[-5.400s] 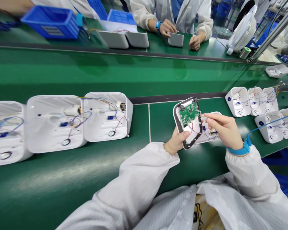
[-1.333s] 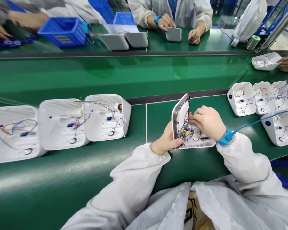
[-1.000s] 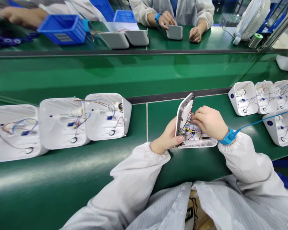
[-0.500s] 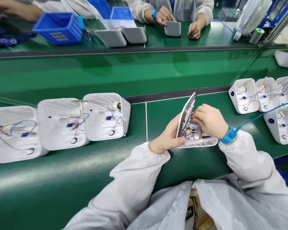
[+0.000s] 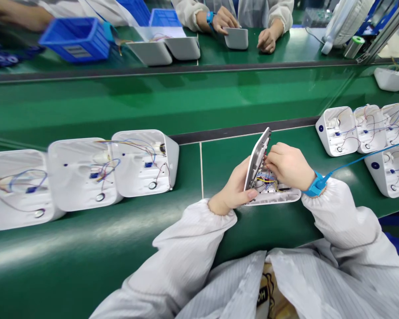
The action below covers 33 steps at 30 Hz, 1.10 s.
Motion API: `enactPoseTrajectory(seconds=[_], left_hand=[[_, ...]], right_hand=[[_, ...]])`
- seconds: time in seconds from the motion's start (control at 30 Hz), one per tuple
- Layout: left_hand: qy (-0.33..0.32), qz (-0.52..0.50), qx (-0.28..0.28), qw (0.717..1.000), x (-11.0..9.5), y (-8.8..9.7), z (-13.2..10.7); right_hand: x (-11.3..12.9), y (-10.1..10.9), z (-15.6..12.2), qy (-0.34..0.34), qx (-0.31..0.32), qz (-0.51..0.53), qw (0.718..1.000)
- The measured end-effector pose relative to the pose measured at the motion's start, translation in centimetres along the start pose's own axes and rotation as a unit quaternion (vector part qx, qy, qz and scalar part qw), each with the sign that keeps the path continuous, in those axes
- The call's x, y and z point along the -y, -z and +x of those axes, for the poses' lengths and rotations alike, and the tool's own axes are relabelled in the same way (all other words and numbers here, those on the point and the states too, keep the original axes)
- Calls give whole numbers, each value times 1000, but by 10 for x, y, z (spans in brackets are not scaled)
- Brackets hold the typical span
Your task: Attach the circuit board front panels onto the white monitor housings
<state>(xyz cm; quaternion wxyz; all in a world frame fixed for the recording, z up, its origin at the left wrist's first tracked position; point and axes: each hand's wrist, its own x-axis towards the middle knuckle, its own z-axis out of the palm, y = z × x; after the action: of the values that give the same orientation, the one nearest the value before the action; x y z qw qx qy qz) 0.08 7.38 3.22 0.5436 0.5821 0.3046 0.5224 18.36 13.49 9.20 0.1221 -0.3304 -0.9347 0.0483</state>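
My left hand (image 5: 235, 188) is closed around a grey-white cover panel (image 5: 257, 159), which it keeps tilted up at the left side of an open white housing (image 5: 275, 197). Coloured wires (image 5: 266, 180) and small parts show inside that housing, which rests on the green bench. My right hand (image 5: 288, 165), with a blue wrist strap (image 5: 315, 184) on its wrist, reaches between panel and housing. Its fingers are pinched together close to the panel's inner face, by the wires. What lies between those fingertips is too small and hidden to make out.
Open white housings with wires (image 5: 146, 164) stand in a row at left; several more (image 5: 339, 131) stand at right. A blue cord (image 5: 369, 155) runs right from my strap. Across a raised ledge, a co-worker's hands (image 5: 224, 20) handle a housing near a blue bin (image 5: 76, 40).
The view has shifted slightly, so the bench objects sit a little further left. My hands stay at the panel and housing in nearly the same pose.
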Motion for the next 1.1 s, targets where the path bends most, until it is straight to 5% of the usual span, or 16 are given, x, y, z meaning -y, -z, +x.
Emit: enactPoseTrajectory(seconds=[0.3,0.4,0.57,0.77,0.93,1.1], left_hand=[[14,-51,-12,999,-1,-2,0],[19,-77,-15,997,0,-2,-1],[7,-95,0,995,2,-1,0],[-11,-85,2,996,4,-1,1],[-3,-68,1,998,4,-1,2],[0,-52,20,998,2,1,3]], right_hand=[[5,1,-3,-49,-19,17,998],[2,11,-8,-47,-28,123,991],[10,30,-13,-48,82,340,936],[27,21,-9,-175,62,331,925],[24,16,-12,-152,1,347,925],[13,20,-16,-162,18,394,904]])
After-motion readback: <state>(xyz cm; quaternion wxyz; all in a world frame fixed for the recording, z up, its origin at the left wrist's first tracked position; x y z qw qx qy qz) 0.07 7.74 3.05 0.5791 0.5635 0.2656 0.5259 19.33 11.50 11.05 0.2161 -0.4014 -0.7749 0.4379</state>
